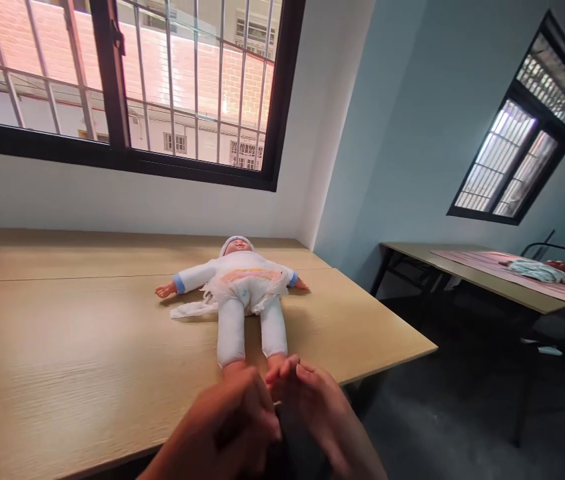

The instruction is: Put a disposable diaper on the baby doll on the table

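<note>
**Doll on its back near table's right side, both my hands at its feet**

Table point(87, 373) first: it runs out of view on the left, so the widest stretch of top is there. Back side meets the wall under the barred window point(111, 80). Right edge slants from the wall corner to a front corner; near edge passes right under my hands. Second table point(412, 257) stands well apart on the right, floor between.

Doll point(235, 265) lies face up, head to the window, legs toward me, arms spread. Less room on its right-edge side than to the left. White wrap point(267, 293) sits loosely over its hips, one strip poking out left along the top.

Left hand point(232, 407) and right hand point(325, 407) are just beside each other, fingers curled in, a bit blurred. Doll's feet point(234, 368) are right at my fingers; can't tell if I'm touching or gripping them.
</note>
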Available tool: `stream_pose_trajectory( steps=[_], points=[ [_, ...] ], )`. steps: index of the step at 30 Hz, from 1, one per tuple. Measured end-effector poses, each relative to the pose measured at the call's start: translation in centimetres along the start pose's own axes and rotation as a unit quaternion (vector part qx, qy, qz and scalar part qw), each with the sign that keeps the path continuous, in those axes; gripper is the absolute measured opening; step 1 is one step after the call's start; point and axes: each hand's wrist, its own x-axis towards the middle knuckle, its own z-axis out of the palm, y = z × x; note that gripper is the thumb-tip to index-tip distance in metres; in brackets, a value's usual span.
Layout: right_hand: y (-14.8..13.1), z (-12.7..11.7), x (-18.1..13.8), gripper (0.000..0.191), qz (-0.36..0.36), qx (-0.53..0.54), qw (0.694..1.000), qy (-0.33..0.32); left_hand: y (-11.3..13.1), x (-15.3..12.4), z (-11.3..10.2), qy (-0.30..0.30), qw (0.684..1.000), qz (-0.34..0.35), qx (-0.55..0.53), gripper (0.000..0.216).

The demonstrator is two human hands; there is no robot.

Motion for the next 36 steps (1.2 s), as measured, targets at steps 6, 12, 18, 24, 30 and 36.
stream_pose_trajectory(
  steps=[6, 12, 18, 24, 30, 36],
  points=[
    [-3.0, -2.3, 4.4, 0.035, -0.100, -0.223, 0.962, 0.119, -2.5, 5.8, -6.5, 0.102, 0.994, -0.033, 0.030, 0.013],
    [-3.5, -4.3, 15.1, 0.027, -0.146, -0.326, 0.913, 0.200, -6.8, 11.9, -12.5, 0.187, 0.974, -0.121, -0.039, 0.019],
    [-1.6, -4.4, 19.6, 0.031, -0.191, -0.359, 0.889, 0.210, -10.5, 13.1, -14.4, 0.198, 0.953, -0.172, -0.149, 0.024],
    [-1.5, -4.9, 23.1, 0.034, -0.203, -0.355, 0.881, 0.236, -11.6, 12.7, -15.1, 0.192, 0.941, -0.208, -0.185, 0.024],
    [0.2, -6.9, 24.8, 0.032, -0.169, -0.330, 0.891, 0.260, -11.7, 12.3, -15.0, 0.202, 0.940, -0.220, -0.162, 0.026],
    [1.2, -8.4, 25.7, 0.032, -0.114, -0.310, 0.893, 0.306, -11.9, 12.5, -14.0, 0.231, 0.936, -0.223, -0.141, 0.026]
  ],
)
